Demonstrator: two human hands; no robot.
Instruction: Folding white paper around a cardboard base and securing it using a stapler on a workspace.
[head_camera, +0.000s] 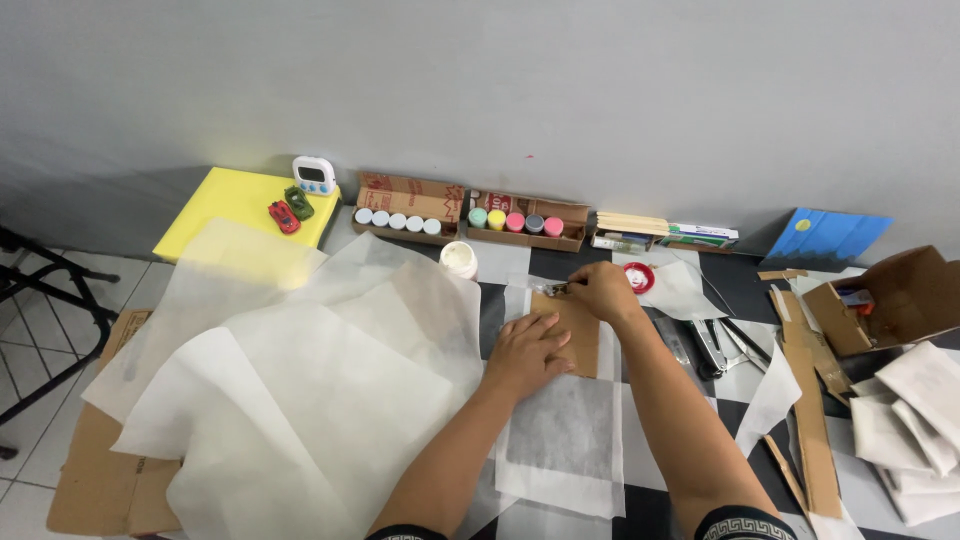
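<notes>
Left hand (527, 352) lies flat and open, pinning the brown cardboard piece (578, 330) on the white fabric sheet (565, 440); right hand (603, 290) pinches a small metal clip (556, 289) at the card's top edge. If that flat palm eases, the card could skid and the clip bite crooked.

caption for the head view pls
Left hand presses brown cardboard piece flat; right hand works at its top edge.

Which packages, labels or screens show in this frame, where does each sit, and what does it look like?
Digital timer: on the yellow board, white, small grey screen.
Left cardboard tray: by the wall, white-lidded jars.
Right cardboard tray: beside it, coloured-lidded jars.
Flat box: further right, white and green.
Open cardboard box: far right, brown.
</notes>
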